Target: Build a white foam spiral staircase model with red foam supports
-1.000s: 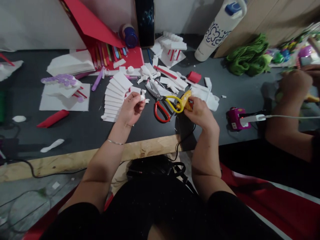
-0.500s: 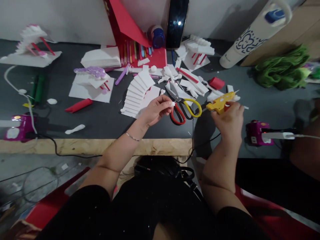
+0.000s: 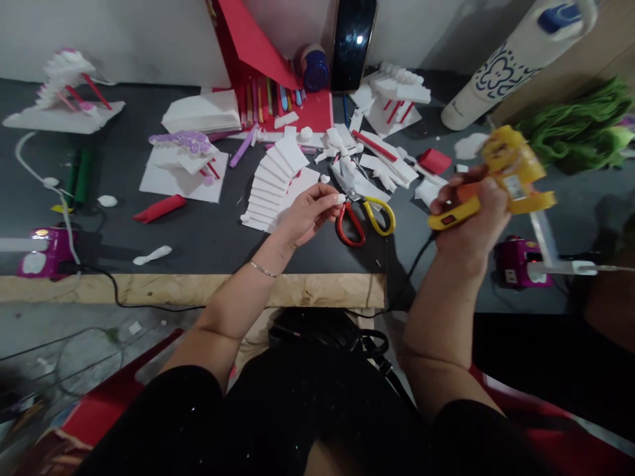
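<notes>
My left hand (image 3: 313, 210) pinches a small white piece (image 3: 340, 198) between thumb and fingertips. Right beside it lie scissors with one red and one yellow handle (image 3: 380, 216), blades pointing away from me. My right hand (image 3: 471, 211) is wrapped round a yellow glue gun (image 3: 513, 168), raised over the table's right part; a clear stick juts from it. Left of the scissors, a fan of white strips (image 3: 270, 188) rests on a white sheet. White scraps (image 3: 380, 173) and a red strip (image 3: 374, 145) are scattered behind the scissors.
Small white models with red posts (image 3: 183, 165) stand left and at the back. A phone (image 3: 353, 46), a blue-lidded jar (image 3: 314, 69) and a white bottle (image 3: 510, 69) line the back. Green yarn (image 3: 575, 122) lies right. Purple power sockets (image 3: 520, 263) sit at both sides.
My right hand has lifted the glue gun off the table area and turned it, with its body now towards the right. My left hand has hardly moved.
</notes>
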Demonstrator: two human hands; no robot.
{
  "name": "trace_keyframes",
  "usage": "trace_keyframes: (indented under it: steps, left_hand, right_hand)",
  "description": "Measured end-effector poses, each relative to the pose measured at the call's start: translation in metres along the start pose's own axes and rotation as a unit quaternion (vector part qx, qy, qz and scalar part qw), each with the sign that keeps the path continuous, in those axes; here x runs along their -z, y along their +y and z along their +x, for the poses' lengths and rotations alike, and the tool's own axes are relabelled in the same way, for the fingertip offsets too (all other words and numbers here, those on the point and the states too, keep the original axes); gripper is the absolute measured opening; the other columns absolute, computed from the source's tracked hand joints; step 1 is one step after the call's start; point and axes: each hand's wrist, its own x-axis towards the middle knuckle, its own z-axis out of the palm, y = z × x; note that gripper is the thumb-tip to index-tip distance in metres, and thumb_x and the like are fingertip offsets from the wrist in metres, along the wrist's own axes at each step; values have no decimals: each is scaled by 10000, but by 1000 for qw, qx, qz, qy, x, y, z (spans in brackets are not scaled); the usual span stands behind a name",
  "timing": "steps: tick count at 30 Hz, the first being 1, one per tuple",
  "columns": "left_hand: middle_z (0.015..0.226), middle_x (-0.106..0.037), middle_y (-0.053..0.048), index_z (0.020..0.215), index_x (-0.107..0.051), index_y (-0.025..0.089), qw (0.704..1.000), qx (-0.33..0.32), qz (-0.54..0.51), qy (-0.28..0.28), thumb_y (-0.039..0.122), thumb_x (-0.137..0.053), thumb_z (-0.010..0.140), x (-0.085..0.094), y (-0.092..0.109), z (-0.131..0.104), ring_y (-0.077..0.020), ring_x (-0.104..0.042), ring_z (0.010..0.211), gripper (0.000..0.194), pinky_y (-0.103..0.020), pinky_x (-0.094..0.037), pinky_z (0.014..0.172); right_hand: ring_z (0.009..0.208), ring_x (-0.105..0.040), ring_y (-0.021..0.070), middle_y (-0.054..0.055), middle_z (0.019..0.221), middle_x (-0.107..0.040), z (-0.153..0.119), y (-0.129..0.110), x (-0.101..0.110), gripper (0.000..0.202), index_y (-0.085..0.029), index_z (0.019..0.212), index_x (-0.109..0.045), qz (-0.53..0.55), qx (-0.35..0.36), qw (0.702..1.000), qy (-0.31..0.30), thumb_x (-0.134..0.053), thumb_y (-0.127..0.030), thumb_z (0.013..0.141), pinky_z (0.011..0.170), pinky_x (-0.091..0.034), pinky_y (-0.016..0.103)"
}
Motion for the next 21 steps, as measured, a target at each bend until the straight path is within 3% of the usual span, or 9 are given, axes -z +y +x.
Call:
trace_keyframes:
  steps: [3,5,9,13,17,21]
  left_hand:
    - [667,-650,49,809,-593,172,1000,-9,-7,20,103,-691,933,1,5,0,-23,-590,549,173,-117,-455,532]
    - [664,-647,53,817,-589,172,999,-16,-9,33,122,-723,933,2,8,2,-21,-586,540,185,-111,-442,515]
    - [663,-635,64,853,-598,175,998,-21,-2,61,167,-776,934,4,11,4,-17,-587,540,196,-101,-429,504]
    - [677,-635,66,873,-613,183,998,-36,9,59,217,-814,922,7,12,4,-19,-594,556,209,-100,-435,511]
    - [715,-662,55,878,-628,192,996,-86,25,24,418,-962,751,13,9,5,-37,-611,593,423,-120,-465,533]
    - [755,-674,49,877,-641,200,992,-115,53,29,553,-997,628,16,6,7,-52,-634,634,559,-142,-502,577]
  right_hand:
    - [563,-518,107,2,757,-584,-16,3,-33,411,-267,808,-632,29,-43,996,-76,-732,-664,772,388,-353,229]
    - [554,-523,101,-1,747,-590,-29,7,-51,501,-252,801,-625,32,-64,985,-157,-695,-748,808,371,-337,214]
    - [500,-511,89,-6,714,-598,-51,17,-60,586,-235,740,-617,21,-59,964,-257,-654,-813,830,400,-390,238]
    - [540,-563,127,1,663,-618,-57,25,-50,542,-245,721,-651,-18,5,962,-271,-623,-758,896,487,-446,292]
    - [606,-594,175,3,652,-615,-58,23,-46,473,-282,739,-671,-87,76,951,-286,-588,-698,948,585,-496,365]
    - [586,-535,191,15,628,-575,-58,18,-48,572,-287,644,-582,-153,80,939,-297,-552,-792,909,586,-479,397]
